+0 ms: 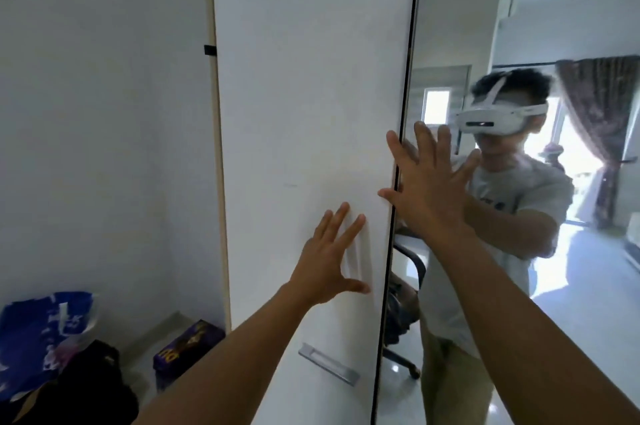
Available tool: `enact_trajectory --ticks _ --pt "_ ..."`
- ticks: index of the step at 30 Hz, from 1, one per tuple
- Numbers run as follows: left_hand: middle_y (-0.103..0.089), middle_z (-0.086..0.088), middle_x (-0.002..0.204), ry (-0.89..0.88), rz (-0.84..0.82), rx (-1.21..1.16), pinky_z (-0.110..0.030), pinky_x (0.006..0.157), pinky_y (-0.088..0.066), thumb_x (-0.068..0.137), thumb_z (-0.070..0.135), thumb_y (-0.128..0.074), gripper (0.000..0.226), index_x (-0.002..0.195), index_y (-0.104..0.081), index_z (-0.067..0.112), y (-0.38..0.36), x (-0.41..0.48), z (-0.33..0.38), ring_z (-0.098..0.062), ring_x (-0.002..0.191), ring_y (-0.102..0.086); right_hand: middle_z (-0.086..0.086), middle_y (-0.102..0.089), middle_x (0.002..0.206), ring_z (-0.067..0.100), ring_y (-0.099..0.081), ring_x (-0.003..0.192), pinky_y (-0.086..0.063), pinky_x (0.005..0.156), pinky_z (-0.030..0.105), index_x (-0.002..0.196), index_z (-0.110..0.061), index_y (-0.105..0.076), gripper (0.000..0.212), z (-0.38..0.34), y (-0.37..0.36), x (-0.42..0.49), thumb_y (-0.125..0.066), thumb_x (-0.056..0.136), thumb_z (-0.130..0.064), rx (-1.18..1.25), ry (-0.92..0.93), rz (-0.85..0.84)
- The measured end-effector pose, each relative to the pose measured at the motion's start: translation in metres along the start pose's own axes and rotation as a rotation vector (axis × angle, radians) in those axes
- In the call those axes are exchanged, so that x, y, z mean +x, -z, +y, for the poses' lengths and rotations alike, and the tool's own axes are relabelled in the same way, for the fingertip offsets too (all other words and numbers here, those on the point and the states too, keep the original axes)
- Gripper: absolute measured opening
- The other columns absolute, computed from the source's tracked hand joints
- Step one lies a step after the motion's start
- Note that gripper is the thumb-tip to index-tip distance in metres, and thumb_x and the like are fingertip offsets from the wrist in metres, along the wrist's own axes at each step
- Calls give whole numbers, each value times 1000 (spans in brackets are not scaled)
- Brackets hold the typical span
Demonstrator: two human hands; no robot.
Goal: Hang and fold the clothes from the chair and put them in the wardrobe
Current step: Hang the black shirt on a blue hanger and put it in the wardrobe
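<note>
A tall white wardrobe door fills the middle of the head view, with a mirrored door beside it on the right. My left hand lies flat on the white door, fingers spread, above a silver handle. My right hand is spread open across the seam between the two doors. Both hands hold nothing. The mirror reflects a black office chair. I see no clothes on it.
A white wall stands to the left. On the floor at lower left lie a blue plastic bag, a dark bundle and a purple box. The mirror reflects a person, a curtain and a bright window.
</note>
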State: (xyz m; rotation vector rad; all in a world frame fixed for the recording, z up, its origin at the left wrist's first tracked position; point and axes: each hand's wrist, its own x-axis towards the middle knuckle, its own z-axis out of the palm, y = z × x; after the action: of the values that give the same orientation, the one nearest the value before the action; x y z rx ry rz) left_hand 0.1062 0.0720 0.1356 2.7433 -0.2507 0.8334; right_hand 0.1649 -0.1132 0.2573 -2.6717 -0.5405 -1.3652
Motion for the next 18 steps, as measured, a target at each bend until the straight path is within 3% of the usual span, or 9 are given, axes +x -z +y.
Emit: enact_trajectory --ticks 3,10,12,14,18 --pt "32 19 158 42 -42 63 -66 118 -15 57 79 -73 131 153 10 49 -12 17 -3 -18 150 23 6 4 166 34 15 150 9 109 74 157 -37 -9 105 12 -36 12 -64 76 -73 -82 50 123" --pt "35 22 156 88 -88 20 -67 115 -2 55 81 -73 132 152 11 50 -9 22 5 -16 149 26 7 9 167 35 20 151 18 107 68 158 -36 -8 100 7 -35 10 -63 80 -66 -35 6 149" --pt "28 21 159 107 -85 -11 -66 116 -6 58 81 -72 126 154 5 49 -2 19 10 -16 151 18 8 4 168 37 13 152 23 107 66 158 -35 -9 96 11 -32 9 -59 83 -67 -42 17 94" --pt "15 17 164 109 -67 -54 -64 119 -14 62 79 -71 119 155 -3 47 3 13 19 -17 153 3 9 -8 167 37 5 151 19 111 67 158 -35 -14 88 16 -21 2 -53 86 -69 -41 70 45" --pt "-11 9 166 32 -54 -120 -52 117 -30 68 69 -75 111 155 -11 43 -3 -8 48 -16 150 -18 2 -15 167 23 0 155 6 120 60 156 -32 -23 70 29 4 -51 -54 95 -48 270 51 6"
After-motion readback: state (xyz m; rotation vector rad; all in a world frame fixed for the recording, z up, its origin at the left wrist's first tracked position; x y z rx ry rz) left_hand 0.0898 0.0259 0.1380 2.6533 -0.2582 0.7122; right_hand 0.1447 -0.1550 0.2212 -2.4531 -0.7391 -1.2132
